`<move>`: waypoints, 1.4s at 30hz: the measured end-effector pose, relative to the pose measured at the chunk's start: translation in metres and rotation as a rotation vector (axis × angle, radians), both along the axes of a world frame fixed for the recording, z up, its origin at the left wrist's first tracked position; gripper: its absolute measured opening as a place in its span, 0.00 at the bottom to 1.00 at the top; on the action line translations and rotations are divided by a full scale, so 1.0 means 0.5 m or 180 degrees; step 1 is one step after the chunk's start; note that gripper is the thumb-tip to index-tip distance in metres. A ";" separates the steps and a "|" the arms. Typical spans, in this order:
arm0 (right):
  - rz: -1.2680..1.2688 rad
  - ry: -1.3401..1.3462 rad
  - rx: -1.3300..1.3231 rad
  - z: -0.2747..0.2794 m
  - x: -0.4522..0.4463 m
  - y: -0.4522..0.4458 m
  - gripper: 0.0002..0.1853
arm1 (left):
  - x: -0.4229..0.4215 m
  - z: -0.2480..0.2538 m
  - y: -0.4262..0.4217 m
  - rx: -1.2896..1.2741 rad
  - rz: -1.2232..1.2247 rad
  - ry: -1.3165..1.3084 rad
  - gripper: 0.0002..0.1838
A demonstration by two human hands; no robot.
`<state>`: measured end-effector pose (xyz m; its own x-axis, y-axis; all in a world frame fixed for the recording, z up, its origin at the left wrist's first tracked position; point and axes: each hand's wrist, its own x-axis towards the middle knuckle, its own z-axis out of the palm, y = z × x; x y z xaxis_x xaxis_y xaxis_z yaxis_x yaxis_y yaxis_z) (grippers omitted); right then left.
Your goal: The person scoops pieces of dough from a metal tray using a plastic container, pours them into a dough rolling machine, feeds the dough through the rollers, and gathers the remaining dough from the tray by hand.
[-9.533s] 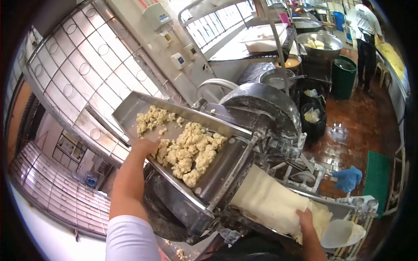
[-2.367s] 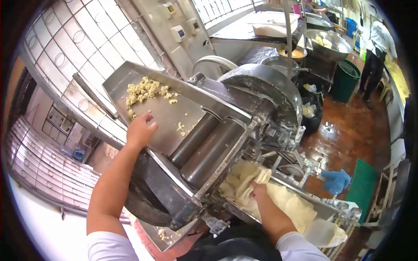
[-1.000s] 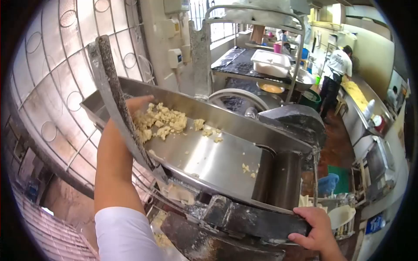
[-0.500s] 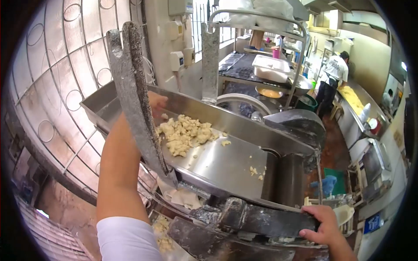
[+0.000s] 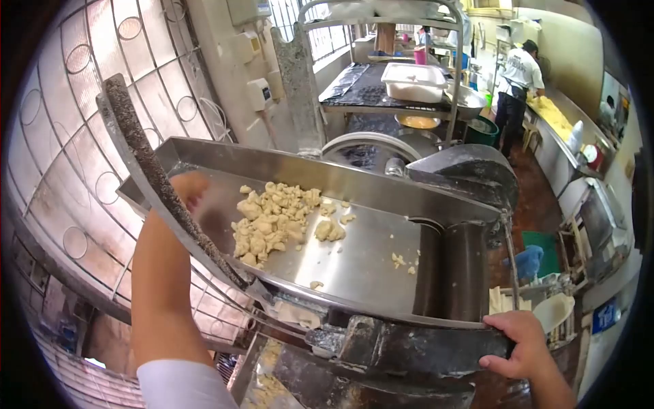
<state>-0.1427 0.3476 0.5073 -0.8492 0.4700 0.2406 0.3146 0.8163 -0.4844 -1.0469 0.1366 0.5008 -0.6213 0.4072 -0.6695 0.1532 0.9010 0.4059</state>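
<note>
A heap of crumbly pale dough (image 5: 272,221) lies in the steel tray (image 5: 371,255) of a dough-rolling machine. One lump and several crumbs sit apart from the heap, toward the dark rollers (image 5: 449,273) at the tray's right end. My left hand (image 5: 191,189) is over the tray's left end, left of the dough and not touching it. Its fingers look apart, though blurred, and a floury curved metal bar (image 5: 163,180) crosses in front of the wrist. My right hand (image 5: 521,344) grips the right end of the machine's dark front casing (image 5: 422,347), thumb below the edge.
Metal lattice (image 5: 75,177) closes off the left side. Behind the machine stands a rack with a white tub (image 5: 414,83) and bowls. A co-worker (image 5: 519,85) stands at a counter holding yellow food (image 5: 553,116). Dough bits lie on a lower tray (image 5: 266,382).
My left hand has drawn back leftward from the dough. The heap is more spread, with a lump now apart on its right. My right hand keeps its grip; the view has shifted.
</note>
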 end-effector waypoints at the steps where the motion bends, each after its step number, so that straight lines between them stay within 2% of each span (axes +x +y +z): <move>1: -0.0011 -0.0022 0.0060 0.003 0.000 0.001 0.34 | -0.198 -0.054 -0.040 0.0103 0.0109 -0.0187 0.21; 2: -0.0042 -0.0025 0.0081 0.004 -0.002 0.001 0.34 | -0.052 -0.020 0.013 -0.0238 0.0223 0.0239 0.20; 4: -0.0071 0.0011 -0.0070 0.006 -0.001 -0.001 0.33 | 0.476 0.137 0.164 -0.0942 0.0555 0.0982 0.19; 5: -0.0133 0.0015 -0.0077 0.008 0.002 -0.005 0.33 | 0.525 0.130 0.191 -0.0939 0.0493 0.0996 0.19; 7: -0.0124 0.0001 -0.0040 0.017 -0.003 -0.007 0.33 | 0.574 0.137 0.205 -0.0104 -0.0582 0.0057 0.19; 9: -0.0088 -0.0018 -0.0049 0.023 -0.003 -0.011 0.32 | 0.554 0.136 0.188 -0.0086 -0.0477 -0.0139 0.19; 11: -0.0033 0.0071 0.0057 0.018 0.001 -0.011 0.32 | 0.557 0.156 0.161 0.0216 -0.0282 0.1543 0.19; 12: -0.0011 0.0077 0.0098 0.020 0.004 -0.012 0.32 | 0.532 0.153 0.145 0.0448 -0.0381 0.2844 0.19; 14: -0.0058 0.0041 -0.0026 0.017 0.007 -0.013 0.32 | 0.523 0.168 0.109 0.3666 0.0694 0.2483 0.20; 16: -0.0065 0.0095 -0.0090 0.010 0.010 -0.012 0.32 | 0.654 0.220 0.056 0.6235 0.1583 0.1519 0.17; 17: -0.0078 0.0114 -0.0131 0.009 0.012 -0.011 0.32 | 0.754 0.264 0.038 0.5657 0.1673 0.2968 0.17; 18: -0.0065 0.0113 -0.0130 0.009 0.014 -0.011 0.32 | 0.798 0.272 0.017 0.5917 0.1336 0.3947 0.18; 19: -0.0031 0.0193 -0.0086 0.010 0.014 -0.011 0.32 | 0.910 0.298 0.008 0.5775 0.1153 0.4594 0.19; 20: 0.0014 0.0270 -0.0048 0.008 0.015 -0.010 0.31 | 0.987 0.306 0.009 0.6150 0.0759 0.4705 0.19; 21: 0.0047 0.0259 -0.0055 0.005 0.017 -0.008 0.31 | 1.048 0.308 0.015 0.6084 0.0256 0.4971 0.20; 22: 0.0061 0.0324 -0.0038 0.000 0.019 -0.005 0.30 | 1.082 0.298 0.026 0.5695 -0.0927 0.5739 0.25; 23: 0.0066 0.0393 -0.0022 -0.005 0.023 -0.004 0.30 | 1.144 0.285 0.038 0.4965 -0.1226 0.6042 0.27; 24: 0.0079 0.0388 -0.0034 -0.003 0.025 -0.005 0.30 | 1.168 0.274 0.066 0.4839 -0.1900 0.5995 0.29; 25: 0.0078 0.0341 -0.0075 0.003 0.024 -0.006 0.29 | 1.188 0.268 0.090 0.4531 -0.2241 0.5559 0.29; 26: 0.0074 0.0295 -0.0110 0.005 0.026 -0.008 0.28 | 1.180 0.259 0.121 0.4237 -0.2330 0.5487 0.31; 28: 0.0152 0.0401 -0.0068 -0.011 0.031 0.001 0.28 | 1.162 0.219 0.175 0.3700 -0.1872 0.4930 0.33; 29: 0.0231 0.0520 -0.0012 -0.016 0.033 0.007 0.28 | 1.152 0.195 0.188 0.3699 -0.1845 0.4929 0.33; 31: 0.0240 0.0476 -0.0103 -0.013 0.037 0.009 0.26 | 1.119 0.155 0.203 0.2567 -0.1210 0.4191 0.36; 32: 0.0311 0.0547 -0.0186 -0.014 0.038 0.012 0.25 | 1.096 0.133 0.205 0.2570 -0.1203 0.4193 0.36; 34: 0.0453 0.0626 -0.0362 -0.018 0.043 0.026 0.24 | 1.052 0.108 0.196 0.1889 -0.0840 0.3919 0.40; 37: 0.0758 0.1180 -0.0210 -0.040 0.030 0.097 0.23 | 1.032 0.106 0.179 0.2062 -0.0487 0.3581 0.40; 38: 0.0787 0.1123 -0.0103 -0.043 0.022 0.126 0.24 | 1.010 0.107 0.178 0.2006 -0.0423 0.3614 0.40; 40: 0.0883 0.1158 0.0166 -0.037 -0.001 0.170 0.24 | 0.967 0.116 0.191 0.3079 0.0065 0.2749 0.40; 41: 0.0881 0.1205 0.0456 -0.040 -0.011 0.188 0.25 | 0.959 0.118 0.195 0.3006 0.0151 0.2802 0.40; 42: 0.0972 0.1185 0.0358 -0.059 -0.024 0.205 0.26 | 0.958 0.130 0.200 0.3297 0.0618 0.2525 0.39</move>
